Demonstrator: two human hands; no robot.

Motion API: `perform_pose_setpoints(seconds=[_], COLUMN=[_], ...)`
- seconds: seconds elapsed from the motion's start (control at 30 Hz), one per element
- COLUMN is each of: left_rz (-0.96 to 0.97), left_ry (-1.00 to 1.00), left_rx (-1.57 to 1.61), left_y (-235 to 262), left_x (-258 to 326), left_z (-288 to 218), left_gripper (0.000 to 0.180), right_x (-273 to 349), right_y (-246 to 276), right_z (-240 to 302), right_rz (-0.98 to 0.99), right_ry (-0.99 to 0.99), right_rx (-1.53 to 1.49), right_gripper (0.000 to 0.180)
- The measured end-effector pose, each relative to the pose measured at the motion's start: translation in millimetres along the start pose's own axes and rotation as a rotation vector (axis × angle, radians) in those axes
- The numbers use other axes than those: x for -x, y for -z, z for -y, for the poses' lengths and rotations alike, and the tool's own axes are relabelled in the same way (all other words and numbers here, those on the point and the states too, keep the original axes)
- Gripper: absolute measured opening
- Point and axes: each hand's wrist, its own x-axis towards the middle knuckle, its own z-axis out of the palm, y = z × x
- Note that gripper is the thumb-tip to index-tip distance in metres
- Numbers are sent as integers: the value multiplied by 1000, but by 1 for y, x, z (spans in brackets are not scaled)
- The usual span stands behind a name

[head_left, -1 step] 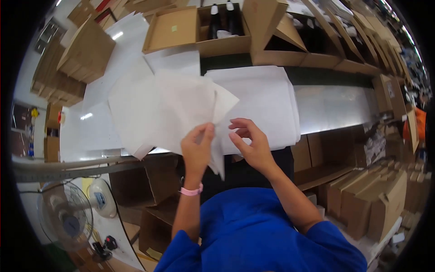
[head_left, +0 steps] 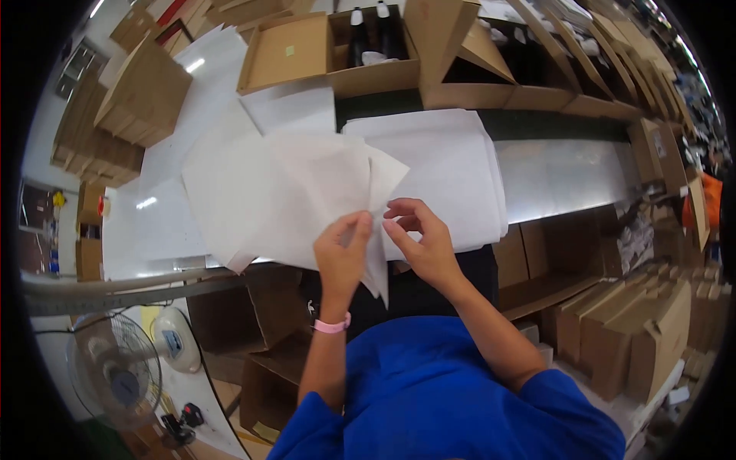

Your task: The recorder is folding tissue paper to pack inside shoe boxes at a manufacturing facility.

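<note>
White tissue-like paper sheet (head_left: 307, 195) sits mid-frame, lifted off the worktable (head_left: 560, 180) and fanned toward the upper left; nothing about it differs from the other head view, which is the same instant at a smaller size. Left hand (head_left: 343, 257), pink band (head_left: 332, 326) on its wrist, pinches the sheet's lower right edge between thumb and fingers. Right hand (head_left: 420, 241) is just beside it, fingers curled, thumb and forefinger closing on the same edge; whether it truly grips the paper cannot be told. Long axis of the sheet runs from the pinched corner at lower centre up toward the left of the frame, with one pointed corner aimed right at upper centre and a narrow tail hanging down between the hands. Beneath it, a flat stack of white paper (head_left: 452, 172) lies on the table. Open cardboard box (head_left: 330, 50) with dark bottles (head_left: 368, 31) stands at upper centre. Fan (head_left: 115, 376) at lower left.
</note>
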Motion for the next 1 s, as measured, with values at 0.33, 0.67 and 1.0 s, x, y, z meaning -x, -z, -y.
perform_pose_setpoints(seconds=[0.33,0.67,1.0], left_rz=[-59,-58,158], left_ry=[-10,-114,-92], left_rx=[77,33,48], left_y=[-27,-38,-69], left_x=[16,29,60], left_z=[-1,34,19], left_gripper=[22,32,42], right_x=[18,39,43], right_y=[38,2,17], right_z=[-34,-28,-19], right_rz=[-141,-75,-164], right_ry=[-184,-318,-554], right_rx=[-143,-482,-1004], right_gripper=[17,19,15])
